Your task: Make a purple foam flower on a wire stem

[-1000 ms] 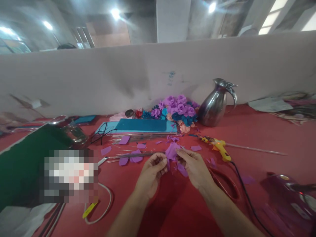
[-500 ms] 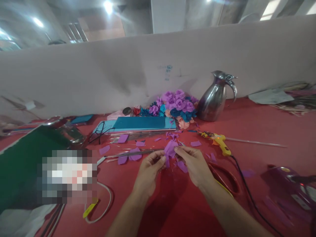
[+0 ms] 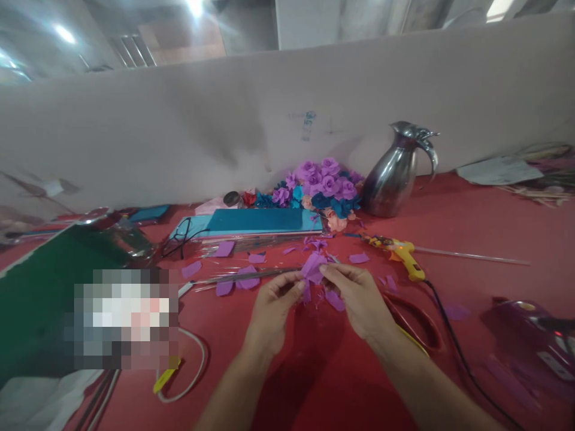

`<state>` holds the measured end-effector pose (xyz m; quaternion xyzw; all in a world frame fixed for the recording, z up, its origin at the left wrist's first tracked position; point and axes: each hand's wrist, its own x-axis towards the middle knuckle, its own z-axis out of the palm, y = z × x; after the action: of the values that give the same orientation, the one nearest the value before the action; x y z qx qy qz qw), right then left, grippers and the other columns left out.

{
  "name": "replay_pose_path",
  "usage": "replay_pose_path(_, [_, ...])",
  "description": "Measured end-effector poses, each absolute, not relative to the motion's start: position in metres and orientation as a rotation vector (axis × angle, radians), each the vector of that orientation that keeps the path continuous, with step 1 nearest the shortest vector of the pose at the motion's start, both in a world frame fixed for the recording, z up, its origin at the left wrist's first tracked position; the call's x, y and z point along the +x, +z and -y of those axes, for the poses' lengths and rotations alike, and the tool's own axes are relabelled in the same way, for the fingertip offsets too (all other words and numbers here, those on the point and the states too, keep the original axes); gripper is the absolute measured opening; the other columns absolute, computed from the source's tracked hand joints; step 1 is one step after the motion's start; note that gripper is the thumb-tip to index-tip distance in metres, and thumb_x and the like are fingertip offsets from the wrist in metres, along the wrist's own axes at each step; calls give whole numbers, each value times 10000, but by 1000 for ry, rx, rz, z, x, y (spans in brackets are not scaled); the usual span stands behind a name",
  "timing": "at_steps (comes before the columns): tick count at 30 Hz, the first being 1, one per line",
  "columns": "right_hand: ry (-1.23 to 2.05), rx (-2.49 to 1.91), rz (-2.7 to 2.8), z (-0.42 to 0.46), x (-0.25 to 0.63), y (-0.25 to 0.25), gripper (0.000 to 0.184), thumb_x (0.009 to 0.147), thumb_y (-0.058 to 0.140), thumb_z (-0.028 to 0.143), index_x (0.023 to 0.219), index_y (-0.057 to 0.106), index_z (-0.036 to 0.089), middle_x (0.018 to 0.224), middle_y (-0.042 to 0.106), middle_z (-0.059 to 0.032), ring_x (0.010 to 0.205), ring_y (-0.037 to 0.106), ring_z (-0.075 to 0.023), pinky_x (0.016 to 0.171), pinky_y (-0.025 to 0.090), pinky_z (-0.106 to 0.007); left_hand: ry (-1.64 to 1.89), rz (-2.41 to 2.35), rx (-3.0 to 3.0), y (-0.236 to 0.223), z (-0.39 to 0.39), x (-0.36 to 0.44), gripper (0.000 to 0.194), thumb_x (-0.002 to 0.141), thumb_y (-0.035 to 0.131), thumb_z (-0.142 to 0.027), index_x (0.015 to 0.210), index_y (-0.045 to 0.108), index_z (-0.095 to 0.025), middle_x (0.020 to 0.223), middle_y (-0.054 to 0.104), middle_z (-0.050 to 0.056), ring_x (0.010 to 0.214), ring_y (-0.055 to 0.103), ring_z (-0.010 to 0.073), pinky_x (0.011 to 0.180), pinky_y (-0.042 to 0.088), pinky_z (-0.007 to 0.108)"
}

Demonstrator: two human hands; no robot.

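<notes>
A purple paper petal (image 3: 313,267) is pinched between my two hands above the red table. My left hand (image 3: 278,305) closes thumb and fingers on its left edge, while my right hand (image 3: 354,299) grips the right edge. Several cut purple paper pieces (image 3: 248,278) lie around a bundle of thin wires (image 3: 269,272) behind my left hand. Under my right forearm, red scissor handles (image 3: 417,323) show, their blades mostly hidden. A yellow glue gun (image 3: 406,257) with a clear glue stick rests to the right.
Paper flowers (image 3: 330,185) are heaped by the wall, beside a steel jug (image 3: 393,170). Blue sheets (image 3: 256,220) and eyeglasses (image 3: 183,237) lie left of them. A black cord (image 3: 453,344) runs down the right; a dark purple device (image 3: 534,329) sits farther right. A green board (image 3: 54,293) stands left.
The view has shifted slightly. Both hands keep their pinch on the purple petal, whose angle differs a little. Nothing has been picked up or let go.
</notes>
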<state>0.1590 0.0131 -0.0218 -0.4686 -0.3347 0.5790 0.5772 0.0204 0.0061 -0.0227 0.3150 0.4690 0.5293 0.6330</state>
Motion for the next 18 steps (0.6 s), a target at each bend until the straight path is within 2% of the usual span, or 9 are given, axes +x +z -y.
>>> replay_pose_path(10, [1359, -1086, 768, -14, 160, -22, 197, 602, 790, 366, 621, 727, 181, 573, 608, 20, 540, 464, -96, 546, 353, -238, 1243, -1103, 793, -26, -7, 20, 192, 582, 813, -208, 764, 759, -178, 781, 704, 19, 696, 568, 105, 686, 437, 213])
replay_pose_path(18, [1383, -1050, 780, -12, 159, -19, 192, 587, 801, 353, 643, 713, 193, 611, 627, 23, 578, 500, -107, 585, 387, -241, 1261, -1155, 948, -24, -7, 18, 127, 655, 751, -224, 774, 747, -180, 788, 664, 15, 712, 543, 115, 686, 423, 222])
